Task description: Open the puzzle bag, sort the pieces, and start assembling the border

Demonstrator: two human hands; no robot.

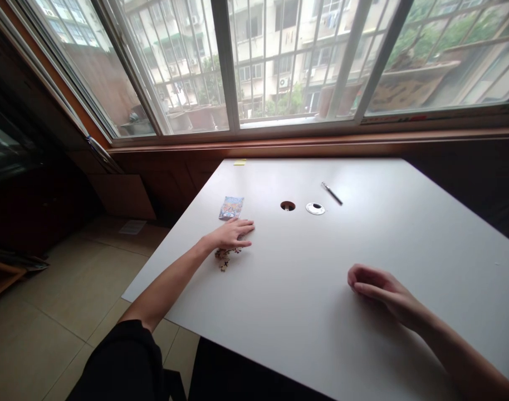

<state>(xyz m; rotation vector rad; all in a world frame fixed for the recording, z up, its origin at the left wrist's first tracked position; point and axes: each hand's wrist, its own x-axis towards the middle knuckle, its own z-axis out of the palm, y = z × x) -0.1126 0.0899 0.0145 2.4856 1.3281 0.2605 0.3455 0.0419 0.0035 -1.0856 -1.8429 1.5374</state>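
Puzzle pieces (223,258): small loose cluster on white surface (304,289) near its left edge, partly under heel of my left hand (231,234). Left hand flat, palm down, fingers extended and together, nothing clamped. Colourful printed card (231,208) just beyond left fingertips; print too small, I cannot read it. Right hand (380,289) rests on surface well apart from pieces, fingers loosely curled, empty. Farther back: cable hole (287,206), round cap (315,209), pen (332,193), yellow note (239,162).

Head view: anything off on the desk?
Yes: the round cable hole is uncovered, and its silver cap lies loose beside it. Puzzle pieces sit heaped under the left hand; no damage visible.
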